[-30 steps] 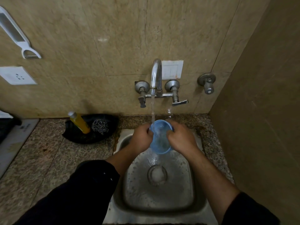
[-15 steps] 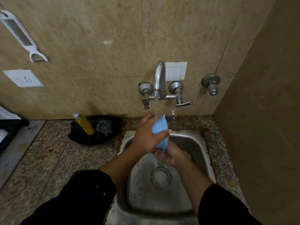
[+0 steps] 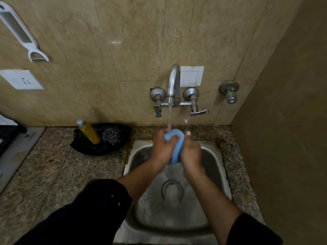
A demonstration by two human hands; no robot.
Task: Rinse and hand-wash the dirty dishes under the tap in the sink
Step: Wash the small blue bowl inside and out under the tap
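A small blue plastic bowl point(image 3: 175, 149) is held on its side over the steel sink point(image 3: 215, 160), under the running stream from the wall tap point(image 3: 173, 84). My left hand point(image 3: 161, 150) grips its left side with fingers curled over the rim. My right hand point(image 3: 192, 152) wraps the right side, thumb raised near the top edge. Water falls onto the top of the bowl. Most of the bowl is hidden between my hands.
A black tray point(image 3: 92, 147) on the granite counter left of the sink holds a yellow soap bottle point(image 3: 89, 131) and a steel scrubber point(image 3: 111, 137). A side wall stands close on the right. A white peeler point(image 3: 23, 36) and a socket point(image 3: 21, 79) are on the back wall.
The bowl was open upward under the stream, then turned on its side. My right hand came up from beneath it and now holds its right side.
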